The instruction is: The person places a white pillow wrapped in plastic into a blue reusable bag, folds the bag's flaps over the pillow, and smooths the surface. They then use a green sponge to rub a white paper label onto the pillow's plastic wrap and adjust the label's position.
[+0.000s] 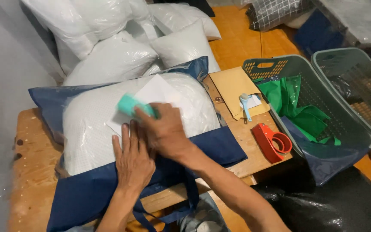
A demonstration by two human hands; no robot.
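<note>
A white pillow in a clear-fronted navy bag (86,133) lies on a wooden table (31,180). A white paper sheet (157,92) rests on top of the bag. My right hand (164,129) grips a small teal tool (132,105), blurred, pressed onto the paper. My left hand (134,157) lies flat on the bag just below the paper, fingers spread, partly under my right hand.
A brown envelope (230,83), a blue-handled small tool (245,105) and a red tape dispenser (271,141) lie at the table's right. Two grey-green baskets (357,129) stand right, one holding green bags (301,111). Bagged white pillows (112,56) pile up behind.
</note>
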